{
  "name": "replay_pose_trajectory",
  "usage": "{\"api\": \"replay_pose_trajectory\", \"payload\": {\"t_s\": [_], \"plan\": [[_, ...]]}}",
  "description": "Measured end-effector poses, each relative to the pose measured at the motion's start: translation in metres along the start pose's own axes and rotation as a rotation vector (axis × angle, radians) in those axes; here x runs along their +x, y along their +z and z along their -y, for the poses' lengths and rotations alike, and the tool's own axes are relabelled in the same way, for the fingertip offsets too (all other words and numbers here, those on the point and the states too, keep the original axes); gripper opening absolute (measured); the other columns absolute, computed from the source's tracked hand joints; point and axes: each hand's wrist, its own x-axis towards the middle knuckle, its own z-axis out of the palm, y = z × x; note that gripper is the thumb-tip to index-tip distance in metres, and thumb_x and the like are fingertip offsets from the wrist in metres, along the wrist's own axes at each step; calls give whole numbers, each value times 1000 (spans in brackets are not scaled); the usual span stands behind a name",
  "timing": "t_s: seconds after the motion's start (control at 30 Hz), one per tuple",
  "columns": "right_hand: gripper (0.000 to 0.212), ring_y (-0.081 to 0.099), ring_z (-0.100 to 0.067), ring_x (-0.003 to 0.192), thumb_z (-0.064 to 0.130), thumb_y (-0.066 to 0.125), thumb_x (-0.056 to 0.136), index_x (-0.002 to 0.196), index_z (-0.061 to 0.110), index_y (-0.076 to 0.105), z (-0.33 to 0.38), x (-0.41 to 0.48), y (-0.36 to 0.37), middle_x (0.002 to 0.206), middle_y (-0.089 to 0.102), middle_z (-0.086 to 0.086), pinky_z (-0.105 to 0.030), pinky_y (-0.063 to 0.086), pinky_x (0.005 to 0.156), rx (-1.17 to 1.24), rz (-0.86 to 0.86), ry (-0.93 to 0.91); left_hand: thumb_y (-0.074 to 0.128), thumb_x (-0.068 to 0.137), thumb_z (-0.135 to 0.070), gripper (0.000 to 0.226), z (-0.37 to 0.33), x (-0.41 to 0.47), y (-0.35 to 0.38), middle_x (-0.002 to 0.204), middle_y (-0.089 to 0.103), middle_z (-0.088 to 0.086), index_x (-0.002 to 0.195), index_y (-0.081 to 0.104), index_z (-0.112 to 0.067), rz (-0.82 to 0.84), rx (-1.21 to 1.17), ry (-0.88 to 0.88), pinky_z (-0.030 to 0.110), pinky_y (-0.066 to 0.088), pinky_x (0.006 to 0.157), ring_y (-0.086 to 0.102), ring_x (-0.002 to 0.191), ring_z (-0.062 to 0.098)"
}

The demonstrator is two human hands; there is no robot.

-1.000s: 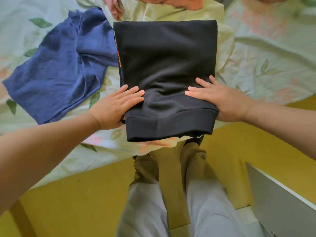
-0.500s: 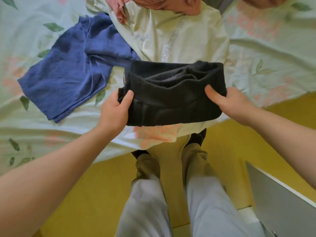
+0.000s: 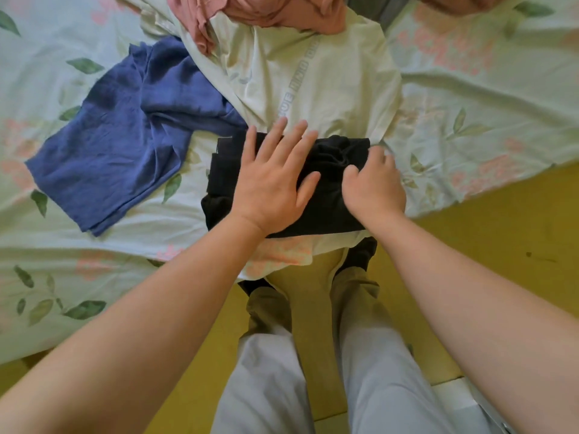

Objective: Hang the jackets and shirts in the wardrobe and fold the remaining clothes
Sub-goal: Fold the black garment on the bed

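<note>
Folded black garment [image 3: 329,211] lies at the bed sheet's [image 3: 470,120] near edge, touching the cream shirt [image 3: 313,73]. Left hand [image 3: 269,180] presses flat on it, fingers straight, apparently pinning the fold. Right hand [image 3: 374,186] grips its bunched end with curled fingers, likely tucking it.

On my feed, the left forearm [image 3: 141,333] and the right forearm [image 3: 470,292] are bare for as far as I see them. The legs wear loose, light grey trousers [image 3: 269,386] that turn olive-brown and creased toward the ankles. Dark footwear [image 3: 360,258] covers the feet, socks or slippers, I cannot tell which, half hidden from me.
</note>
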Motion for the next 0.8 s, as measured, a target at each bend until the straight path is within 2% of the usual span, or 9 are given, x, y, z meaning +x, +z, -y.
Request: {"api": "replay_pose_trajectory", "payload": {"t_s": [0.07,0.17,0.23,0.33,0.47,0.53,0.6,0.7,0.8], "plan": [[48,56,-33,112,32,40,95,138,12,41,3,5,0,134,54,-11,-44,44,82,10,16,27,27,101,-66,72,5,6,10,161,38,5,156,33,-20,198,84,-81,52,26,120,36,147,27],[51,53,-36,121,31,44,94,142,13,37,4,17,-1,139,50,-13,-46,44,87,-45,93,36,23,90,-83,90,23,15,21,154,42,6,155,33,-21,330,142,-202,49,37,105,46,134,30],[54,45,-36,127,26,51,90,141,20,35,6,24,-2,141,43,-13,-48,42,98,-115,76,-56,22,81,-92,102,34,25,23,152,42,9,154,34,-21,404,108,-182,51,40,104,46,133,33],[74,35,-32,130,17,58,78,144,33,29,14,35,-7,142,34,-6,-45,32,107,-200,97,-256,19,64,-105,123,52,38,19,153,42,9,154,32,-22,571,102,-82,52,39,105,45,133,35],[71,35,-31,134,20,57,79,146,31,36,28,56,-14,146,42,-4,-52,27,110,-459,328,-458,17,43,-112,135,76,51,5,131,52,4,138,46,-21,676,333,-68,47,32,100,43,118,32],[67,37,-33,132,23,59,79,143,27,39,36,64,-21,143,43,-8,-55,27,110,-558,410,-464,17,35,-113,133,76,59,4,115,55,5,123,50,-18,749,370,-71,46,32,99,47,109,30],[63,38,-35,130,24,61,77,136,21,43,44,62,-29,138,43,-11,-54,29,110,-647,447,-486,30,34,-110,121,70,67,-1,104,56,4,109,48,-18,829,331,-59,43,38,89,50,96,27],[48,46,-32,122,24,64,76,121,16,48,50,35,-45,118,48,-8,-48,33,105,-654,446,-562,68,44,-94,105,56,65,-27,102,61,3,116,48,-20,913,274,-45,40,37,76,56,91,28],[28,52,-31,111,27,61,79,102,22,47,44,-9,-72,105,52,-4,-46,39,93,-666,516,-488,80,54,-75,81,31,48,-58,97,65,-2,115,55,-28,965,296,56,38,36,75,61,89,27]]}}
